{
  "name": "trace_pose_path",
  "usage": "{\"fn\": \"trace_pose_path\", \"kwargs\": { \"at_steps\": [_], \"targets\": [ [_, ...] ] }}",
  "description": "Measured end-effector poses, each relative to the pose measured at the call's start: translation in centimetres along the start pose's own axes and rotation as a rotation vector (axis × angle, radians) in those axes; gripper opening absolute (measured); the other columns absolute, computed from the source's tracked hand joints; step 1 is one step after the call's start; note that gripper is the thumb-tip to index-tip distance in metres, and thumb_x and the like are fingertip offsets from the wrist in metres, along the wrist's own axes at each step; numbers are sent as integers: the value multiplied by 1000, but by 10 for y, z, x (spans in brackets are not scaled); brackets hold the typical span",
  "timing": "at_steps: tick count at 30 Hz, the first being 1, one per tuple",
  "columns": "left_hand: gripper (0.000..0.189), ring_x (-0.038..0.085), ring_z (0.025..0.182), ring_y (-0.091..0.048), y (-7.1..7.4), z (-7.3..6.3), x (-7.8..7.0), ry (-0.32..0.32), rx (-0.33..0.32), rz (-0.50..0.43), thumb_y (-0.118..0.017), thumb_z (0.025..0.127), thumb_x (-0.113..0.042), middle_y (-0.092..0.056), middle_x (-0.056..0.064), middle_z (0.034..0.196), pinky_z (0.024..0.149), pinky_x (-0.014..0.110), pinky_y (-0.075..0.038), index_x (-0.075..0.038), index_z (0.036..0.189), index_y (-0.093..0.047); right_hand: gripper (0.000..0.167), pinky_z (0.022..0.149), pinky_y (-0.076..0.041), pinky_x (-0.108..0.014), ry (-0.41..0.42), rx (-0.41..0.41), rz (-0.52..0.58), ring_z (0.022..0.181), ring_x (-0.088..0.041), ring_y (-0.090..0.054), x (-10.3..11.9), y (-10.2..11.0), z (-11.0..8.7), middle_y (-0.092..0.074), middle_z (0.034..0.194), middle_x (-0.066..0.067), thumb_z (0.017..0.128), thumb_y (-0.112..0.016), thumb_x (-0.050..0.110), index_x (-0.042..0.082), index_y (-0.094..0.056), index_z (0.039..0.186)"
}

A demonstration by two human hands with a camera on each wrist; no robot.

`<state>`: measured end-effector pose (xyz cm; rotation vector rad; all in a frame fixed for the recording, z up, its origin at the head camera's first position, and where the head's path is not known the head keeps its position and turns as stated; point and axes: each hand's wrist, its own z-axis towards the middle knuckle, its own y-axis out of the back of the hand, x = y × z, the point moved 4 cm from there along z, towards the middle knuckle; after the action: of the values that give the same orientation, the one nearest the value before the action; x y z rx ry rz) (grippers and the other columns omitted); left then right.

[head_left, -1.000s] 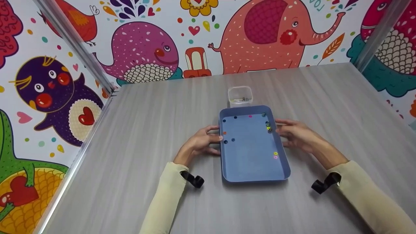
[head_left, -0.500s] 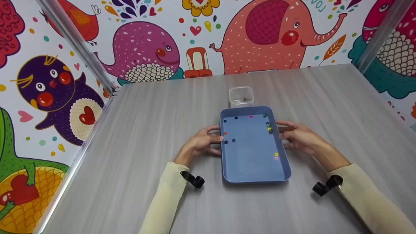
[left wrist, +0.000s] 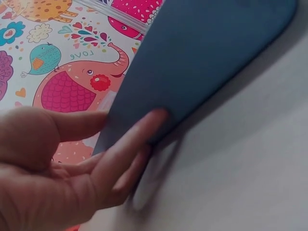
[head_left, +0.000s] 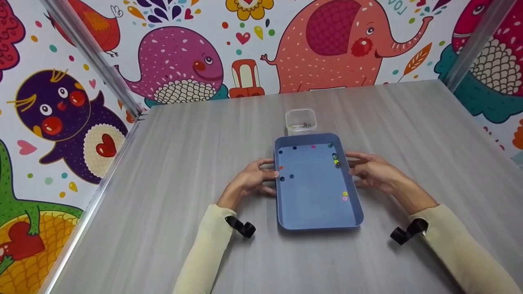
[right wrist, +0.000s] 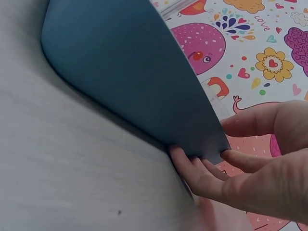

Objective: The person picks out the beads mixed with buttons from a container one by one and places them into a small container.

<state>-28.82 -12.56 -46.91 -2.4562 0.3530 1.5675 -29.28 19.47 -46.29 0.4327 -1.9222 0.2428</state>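
Between the two hands lies a shallow blue tray [head_left: 318, 204], a rectangle with rounded corners. My left hand [head_left: 252, 178] holds its left wall, the thumb at the rim and the fingers spread along the outside. On the opposite side my right hand [head_left: 378, 173] grips the right wall in the same way, its fingertips low by the base in the right wrist view. Scattered inside are several small round coloured pieces, among them a yellow ring [head_left: 345, 194], a pink ring [head_left: 345, 199], a dark piece [head_left: 291, 176] and a flat pink piece [head_left: 313, 146].
Right behind the tray stands a clear plastic box [head_left: 301, 121] with a few small pieces at its bottom. All of it is on a grey wood-grain table [head_left: 196, 155]. Printed cartoon walls close off the back and sides, with metal posts [head_left: 96, 61] at the corners.
The tray and its pieces stay in place between the hands. My right thumb has shifted slightly toward me along the wall. The head view sways a little.
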Motion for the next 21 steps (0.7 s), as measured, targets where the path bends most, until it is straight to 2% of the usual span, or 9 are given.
{"fn": "trace_pose_path", "kwargs": {
  "at_steps": [5, 12, 17, 21],
  "targets": [
    [57, 30, 109, -68, -4, -4, -5, -27, -61, 91, -61, 97, -1, -59, 23, 136, 73, 41, -66, -5, 149, -38, 76, 91, -59, -30, 10, 7, -10, 109, -11, -62, 0, -1, -1, -29, 160, -28, 94, -54, 3, 6, -16, 160],
    [53, 33, 99, -73, -4, -9, -11, -54, -136, 204, -62, 98, -6, -64, 25, 130, 68, 37, -66, -2, 147, -41, 75, 94, -59, -33, 6, 12, 1, 112, -13, -61, 0, -3, 0, -29, 161, -27, 96, -54, 4, 6, -17, 160],
    [47, 27, 94, -72, -2, -11, -17, -75, -194, 198, -61, 100, -12, -64, 25, 128, 64, 32, -65, -2, 143, -48, 74, 96, -58, -35, 5, -4, -9, 112, -12, -61, -1, -3, -1, -29, 161, -27, 95, -54, 4, 6, -18, 160],
    [43, 21, 89, -69, -4, -16, -23, -116, -217, 197, -60, 101, -17, -64, 24, 124, 63, 30, -65, -2, 140, -53, 74, 97, -57, -37, 2, -10, -9, 115, -14, -59, 0, -3, -1, -28, 161, -26, 95, -55, 5, 6, -19, 160]
  ]
}}
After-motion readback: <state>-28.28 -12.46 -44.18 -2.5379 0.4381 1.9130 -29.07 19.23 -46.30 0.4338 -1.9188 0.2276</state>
